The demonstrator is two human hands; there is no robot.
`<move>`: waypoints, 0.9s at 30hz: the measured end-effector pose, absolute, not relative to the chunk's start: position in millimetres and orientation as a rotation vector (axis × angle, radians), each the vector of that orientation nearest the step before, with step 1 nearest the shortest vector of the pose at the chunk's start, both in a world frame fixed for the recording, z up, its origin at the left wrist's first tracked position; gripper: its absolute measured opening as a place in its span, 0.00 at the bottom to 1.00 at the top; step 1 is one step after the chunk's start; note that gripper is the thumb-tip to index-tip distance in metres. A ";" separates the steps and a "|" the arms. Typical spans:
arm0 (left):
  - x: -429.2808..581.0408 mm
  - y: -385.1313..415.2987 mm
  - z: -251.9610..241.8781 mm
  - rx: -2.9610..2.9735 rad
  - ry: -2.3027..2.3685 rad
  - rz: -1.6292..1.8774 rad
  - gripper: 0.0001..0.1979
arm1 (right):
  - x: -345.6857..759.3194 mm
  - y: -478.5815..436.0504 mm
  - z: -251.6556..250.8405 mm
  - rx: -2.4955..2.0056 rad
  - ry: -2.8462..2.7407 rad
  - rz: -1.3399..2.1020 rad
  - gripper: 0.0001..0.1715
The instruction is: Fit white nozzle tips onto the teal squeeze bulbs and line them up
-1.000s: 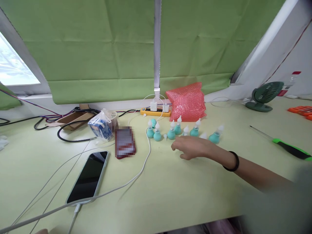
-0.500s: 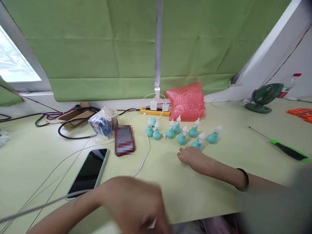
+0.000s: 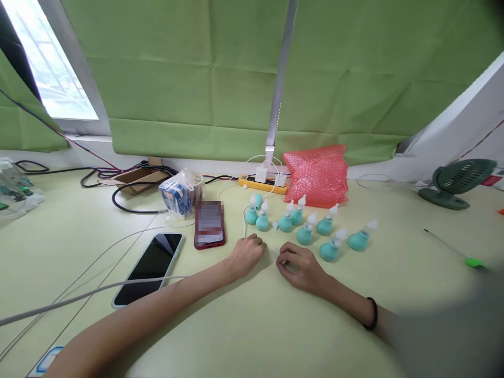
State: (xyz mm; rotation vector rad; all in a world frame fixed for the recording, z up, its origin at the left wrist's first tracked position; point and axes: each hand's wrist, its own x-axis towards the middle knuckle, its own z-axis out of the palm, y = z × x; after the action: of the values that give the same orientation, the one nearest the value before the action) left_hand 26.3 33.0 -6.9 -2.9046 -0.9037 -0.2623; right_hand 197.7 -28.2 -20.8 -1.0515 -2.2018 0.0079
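My left hand (image 3: 247, 257) rests low over the table with its fingers curled closed; whatever is in them is hidden. Facing it, a short gap away, my right hand (image 3: 301, 266) has thumb and fingers drawn into a pinch. A faint whitish, translucent patch shows at its fingertips, too unclear to name. Just beyond my hands stand several teal rubber bulbs with clear pointed tips, like nasal aspirators; a tilted bulb (image 3: 329, 251) is close to my right hand. A loose clear tip (image 3: 274, 226) lies among them, and a teal bulb (image 3: 258, 200) without a visible tip sits behind.
Left of my hands lie a red-cased phone (image 3: 210, 224) and a larger phone (image 3: 151, 268), with a white cable across the latter. Behind are a yellow power strip (image 3: 271, 186) and a red bubble-wrap bag (image 3: 317, 176). A green fan (image 3: 457, 181) and screwdriver (image 3: 449, 248) are at right.
My left hand has moved from the near table edge forward to beside my right hand. My right hand has turned into a pinch facing it. The view has swung left.
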 end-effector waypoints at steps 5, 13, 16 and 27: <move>25.5 27.0 -10.9 -3.022 -1.131 -0.829 0.12 | 193.4 -28.8 -18.7 -1.017 -2.129 0.180 0.06; 17.7 10.8 -18.2 -3.120 -1.655 -1.678 0.08 | 186.4 -23.0 -14.1 -1.111 -2.038 0.308 0.08; 17.5 12.1 -17.8 -3.046 -1.782 -1.822 0.10 | 183.9 -18.7 -15.4 -1.169 -2.002 0.379 0.10; 15.4 7.9 -10.0 -3.155 -1.424 -1.549 0.11 | 177.7 -12.0 -17.9 -1.183 -1.817 0.703 0.09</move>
State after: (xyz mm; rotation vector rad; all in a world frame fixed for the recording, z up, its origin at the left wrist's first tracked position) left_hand 15.4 7.9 -10.0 -3.1550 -1.4243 -1.5492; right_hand 177.7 -12.0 -17.9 -1.1827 -1.8173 0.7027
